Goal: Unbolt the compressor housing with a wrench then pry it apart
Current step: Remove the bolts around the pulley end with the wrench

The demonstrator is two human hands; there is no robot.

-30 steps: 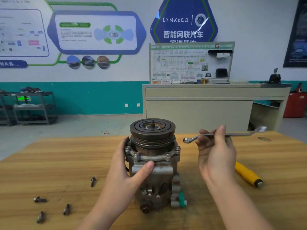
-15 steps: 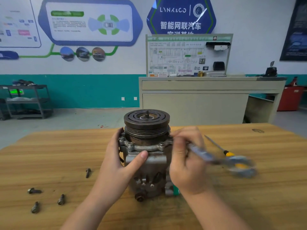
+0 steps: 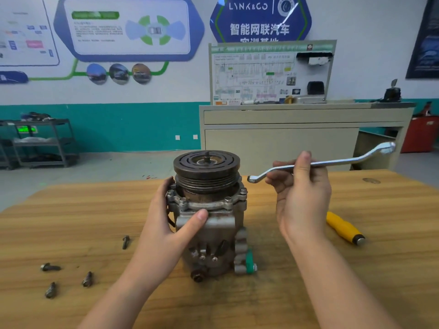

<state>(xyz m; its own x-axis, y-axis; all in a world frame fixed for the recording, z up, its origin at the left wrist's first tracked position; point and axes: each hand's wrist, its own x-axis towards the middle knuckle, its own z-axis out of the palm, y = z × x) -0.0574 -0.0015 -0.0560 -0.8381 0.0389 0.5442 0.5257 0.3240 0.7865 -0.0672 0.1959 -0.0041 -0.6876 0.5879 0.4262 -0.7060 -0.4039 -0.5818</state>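
The right hand point(image 3: 300, 200) is raised above the table point(image 3: 356, 269), palm turned toward the camera, and it pinches a wrench point(image 3: 332, 162) near the middle of its bar, with the thumb on the near side and the other fingers curled behind. The wrench lies almost level in the air. Its nearer ring end points to the left and hangs just beside the top of the compressor point(image 3: 209, 210), without touching it; its other ring end points up and to the right, in front of the grey counter point(image 3: 285, 138).

The left hand point(image 3: 171, 224) grips the compressor from its left side. The thumb presses on the front of the metal body, just under the flange, and the fingers wrap around the back, where they are mostly hidden.

The compressor stands upright in the middle of the table, between the two hands, with its dark round pulley point(image 3: 206, 167) on top. Several bolts are seated in the flange below the pulley. A green part shows at its lower right corner.

To the right of the right hand, a screwdriver with a yellow handle point(image 3: 343, 227) lies on the table, partly hidden behind the wrist. Left of the compressor, four loose bolts lie on the wood: one point(image 3: 125, 241) near the left forearm and three others point(image 3: 69, 279) further toward the left edge, well apart from the compressor.
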